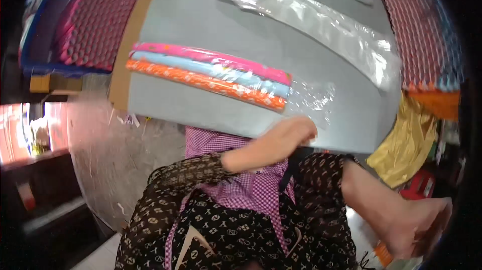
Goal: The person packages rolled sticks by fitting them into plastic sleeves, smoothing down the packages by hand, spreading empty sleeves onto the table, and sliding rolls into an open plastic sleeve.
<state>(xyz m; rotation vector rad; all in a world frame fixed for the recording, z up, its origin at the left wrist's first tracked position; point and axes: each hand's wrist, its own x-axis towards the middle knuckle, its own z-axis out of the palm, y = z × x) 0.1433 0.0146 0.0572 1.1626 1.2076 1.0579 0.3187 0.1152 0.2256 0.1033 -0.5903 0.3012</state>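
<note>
A clear plastic sleeve holds three rolled pieces side by side on the grey table: a pink roll, a light blue roll and an orange patterned roll. My left hand is bent and blurred at the table's front edge, just below the sleeve's loose end; whether it holds anything is hidden. Far to the lower right, off the table, my right hand reaches down. Its fingers are smeared and partly out of sight. An orange item lies near that hand.
Clear plastic sleeves lie at the back right of the table. A blue crate with pink woven material stands at the left. Striped woven material, yellow cloth and a red object are at the right.
</note>
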